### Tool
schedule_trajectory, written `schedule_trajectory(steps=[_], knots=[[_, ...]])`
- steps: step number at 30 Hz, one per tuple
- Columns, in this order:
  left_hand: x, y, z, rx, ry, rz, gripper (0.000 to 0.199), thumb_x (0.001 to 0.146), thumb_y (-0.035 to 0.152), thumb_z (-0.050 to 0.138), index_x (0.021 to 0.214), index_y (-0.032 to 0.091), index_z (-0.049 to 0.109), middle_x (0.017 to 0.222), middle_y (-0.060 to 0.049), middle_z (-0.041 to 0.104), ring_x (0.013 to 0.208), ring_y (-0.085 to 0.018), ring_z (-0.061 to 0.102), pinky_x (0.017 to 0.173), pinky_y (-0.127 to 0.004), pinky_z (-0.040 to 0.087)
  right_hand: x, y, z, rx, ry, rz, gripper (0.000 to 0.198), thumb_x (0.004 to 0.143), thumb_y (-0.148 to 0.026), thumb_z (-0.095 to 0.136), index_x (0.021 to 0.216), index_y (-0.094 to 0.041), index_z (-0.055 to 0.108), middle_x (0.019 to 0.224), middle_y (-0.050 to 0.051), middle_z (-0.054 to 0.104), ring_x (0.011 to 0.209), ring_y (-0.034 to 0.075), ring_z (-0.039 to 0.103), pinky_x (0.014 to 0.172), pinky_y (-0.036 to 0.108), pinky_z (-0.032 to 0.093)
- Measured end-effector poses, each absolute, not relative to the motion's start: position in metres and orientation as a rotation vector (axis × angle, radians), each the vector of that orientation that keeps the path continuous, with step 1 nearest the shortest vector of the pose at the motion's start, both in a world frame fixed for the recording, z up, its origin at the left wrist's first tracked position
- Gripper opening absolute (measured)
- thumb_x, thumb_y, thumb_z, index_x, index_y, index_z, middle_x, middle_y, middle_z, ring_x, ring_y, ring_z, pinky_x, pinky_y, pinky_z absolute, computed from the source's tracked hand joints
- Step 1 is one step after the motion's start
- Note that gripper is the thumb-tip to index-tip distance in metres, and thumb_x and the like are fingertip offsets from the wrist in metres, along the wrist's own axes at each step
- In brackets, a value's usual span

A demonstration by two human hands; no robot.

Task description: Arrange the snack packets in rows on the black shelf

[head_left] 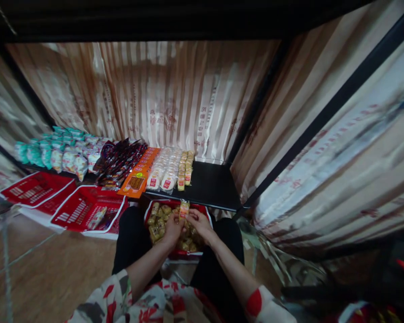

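Between my knees stands a red basket filled with yellowish wrapped snack packets. Above it, my left hand and my right hand are closed by the fingers on one yellow snack packet with a red label, held upright. Just beyond, on the black shelf, two rows of the same yellow packets lie beside rows of white wrapped packets. The fingertips are partly hidden behind the packet and too small to see in detail.
Further left on the shelf are an orange pack, dark purple packets, and white and teal bags. Two red baskets stand on the floor at left. Black posts and curtains close off the back and right.
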State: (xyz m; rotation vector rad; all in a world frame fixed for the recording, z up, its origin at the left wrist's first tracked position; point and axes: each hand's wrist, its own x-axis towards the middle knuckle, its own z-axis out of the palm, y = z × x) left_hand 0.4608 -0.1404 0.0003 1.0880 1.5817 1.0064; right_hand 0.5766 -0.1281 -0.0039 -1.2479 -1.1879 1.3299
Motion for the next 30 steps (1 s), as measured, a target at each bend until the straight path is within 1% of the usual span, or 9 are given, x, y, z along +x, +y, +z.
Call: schedule_trajectory(steps=[4,7,9,10,14,19,23,27,30], knots=[[0.459,-0.134,0.002,1.142,1.571,0.951,0.013,0.079,0.011,0.05,0.089,0.016,0.057,0.084,-0.004,0.067,0.066,-0.012,0.063,0.06,-0.024,0.052,0.577,-0.122,0.002,-1.242,-1.253,1.302,0.037,0.064,-0.046,0.068,0.089,-0.019,0.064,0.088,0.006,0.069,0.084,0.02,0.064,0.081,0.034,0.048],[0.459,-0.127,0.005,1.219,1.599,0.956,0.023,0.076,0.008,0.051,0.096,0.016,0.058,0.098,-0.006,0.065,0.086,-0.015,0.062,0.08,-0.029,0.049,0.582,-0.113,0.002,-1.267,-1.236,1.26,0.037,0.066,-0.045,0.065,0.093,-0.019,0.064,0.089,0.006,0.069,0.085,0.021,0.064,0.08,0.034,0.049],[0.461,-0.122,0.007,1.29,1.625,0.975,0.027,0.075,0.007,0.051,0.099,0.016,0.059,0.106,-0.008,0.061,0.101,-0.017,0.057,0.093,-0.031,0.042,0.588,-0.102,0.0,-1.294,-1.224,1.199,0.036,0.069,-0.044,0.062,0.095,-0.019,0.064,0.089,0.006,0.069,0.082,0.02,0.064,0.078,0.033,0.049],[0.463,-0.119,0.009,1.337,1.64,0.98,0.029,0.075,0.008,0.05,0.101,0.015,0.058,0.108,-0.009,0.06,0.106,-0.018,0.054,0.097,-0.032,0.04,0.591,-0.095,-0.002,-1.313,-1.224,1.154,0.036,0.07,-0.043,0.06,0.096,-0.02,0.064,0.089,0.005,0.069,0.08,0.019,0.064,0.077,0.032,0.05],[0.471,-0.108,0.013,1.497,1.66,0.946,0.032,0.075,0.007,0.047,0.105,0.015,0.058,0.11,-0.009,0.057,0.106,-0.018,0.052,0.096,-0.03,0.039,0.606,-0.061,-0.011,-1.441,-1.233,0.944,0.036,0.072,-0.038,0.056,0.101,-0.019,0.064,0.086,0.004,0.068,0.077,0.017,0.062,0.074,0.03,0.049],[0.477,-0.094,0.015,1.504,1.621,0.921,0.033,0.075,0.004,0.044,0.102,0.016,0.058,0.111,-0.008,0.057,0.108,-0.017,0.052,0.097,-0.029,0.039,0.609,-0.025,-0.013,-1.624,-1.298,0.721,0.037,0.073,-0.037,0.053,0.102,-0.017,0.064,0.082,0.003,0.064,0.072,0.016,0.058,0.071,0.028,0.047],[0.481,-0.077,0.012,1.487,1.611,0.919,0.034,0.075,0.003,0.044,0.102,0.019,0.057,0.111,-0.006,0.058,0.106,-0.016,0.054,0.097,-0.031,0.04,0.602,-0.005,-0.015,-1.669,-1.329,0.678,0.036,0.074,-0.033,0.052,0.105,-0.018,0.062,0.081,0.001,0.062,0.07,0.014,0.058,0.071,0.027,0.047],[0.486,-0.057,0.009,1.47,1.572,0.949,0.036,0.076,0.003,0.042,0.104,0.019,0.057,0.114,-0.006,0.058,0.109,-0.016,0.053,0.098,-0.031,0.041,0.596,0.011,-0.021,-1.712,-1.335,0.605,0.033,0.074,-0.032,0.052,0.103,-0.02,0.063,0.085,0.002,0.063,0.075,0.015,0.058,0.075,0.028,0.047],[0.489,-0.043,0.009,1.459,1.536,0.98,0.037,0.075,0.003,0.042,0.105,0.019,0.057,0.117,-0.006,0.057,0.109,-0.016,0.054,0.098,-0.03,0.041,0.594,0.019,-0.024,-1.73,-1.341,0.614,0.034,0.075,-0.031,0.051,0.104,-0.02,0.063,0.087,0.003,0.063,0.077,0.015,0.058,0.076,0.028,0.047]])
